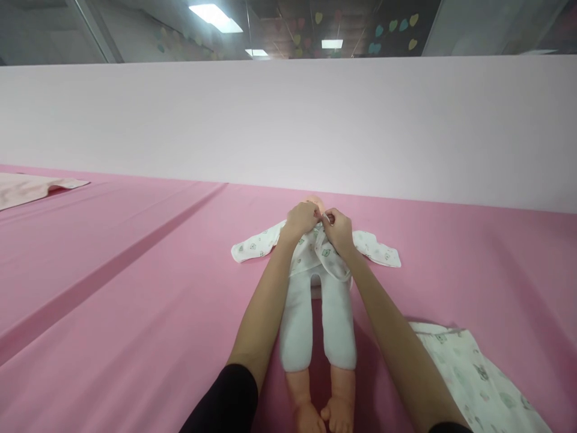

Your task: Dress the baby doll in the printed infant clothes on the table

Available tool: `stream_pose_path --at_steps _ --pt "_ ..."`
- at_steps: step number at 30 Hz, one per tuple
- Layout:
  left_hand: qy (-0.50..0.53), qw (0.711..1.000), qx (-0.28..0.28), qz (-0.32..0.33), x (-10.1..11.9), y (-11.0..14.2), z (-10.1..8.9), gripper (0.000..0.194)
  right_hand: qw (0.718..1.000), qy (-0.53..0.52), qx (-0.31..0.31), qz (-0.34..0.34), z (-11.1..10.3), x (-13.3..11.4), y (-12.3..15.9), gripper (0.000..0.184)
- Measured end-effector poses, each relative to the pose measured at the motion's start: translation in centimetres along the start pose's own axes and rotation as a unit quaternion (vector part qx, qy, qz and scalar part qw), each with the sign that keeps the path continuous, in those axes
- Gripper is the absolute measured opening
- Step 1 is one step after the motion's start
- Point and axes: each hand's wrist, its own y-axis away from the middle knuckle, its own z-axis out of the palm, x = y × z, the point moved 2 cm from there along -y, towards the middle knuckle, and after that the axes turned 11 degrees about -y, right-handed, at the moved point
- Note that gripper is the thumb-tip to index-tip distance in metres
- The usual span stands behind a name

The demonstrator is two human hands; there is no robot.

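A baby doll (340, 385) lies on its back on the pink sheet, feet toward me. White legs end in bare feet, and its head is mostly hidden behind my hands. Over its upper body is a white baby top (311, 252) with a small print, sleeves spread out to both sides. My left hand (303, 218) pinches the top near the doll's neck. Close beside it, my right hand (338, 230) has its fingers closed on the edge of the same top. Whatever fastening lies between the fingertips is too small to make out.
On the right lies a folded white printed cloth (473, 373). A pale pink cloth (36, 187) rests at the far left. The pink sheet (135, 288) has creases and meets a white wall (288, 120) behind the doll, with glass panels above.
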Motion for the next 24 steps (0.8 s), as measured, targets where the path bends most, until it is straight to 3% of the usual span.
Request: stream_pose_path --at_steps 11,16,19,24 --pt "0.208 0.977 -0.021 -0.032 -0.6 -0.4 0.2 0.014 1.000 0.022 0.015 0.005 0.3 0.0 0.3 0.010" --pt "0.378 0.920 -0.066 -0.079 -0.6 -0.9 1.6 0.009 0.999 -0.003 0.039 0.014 0.5 0.4 0.4 0.011" --pt "0.423 0.897 -0.080 -0.102 -0.8 -1.4 3.2 0.011 0.999 -0.010 0.038 0.014 0.7 1.1 0.5 0.013" --pt "0.334 0.936 0.008 -0.115 -1.3 -1.3 5.1 0.016 0.999 -0.022 0.015 0.018 1.2 2.1 0.5 0.015"
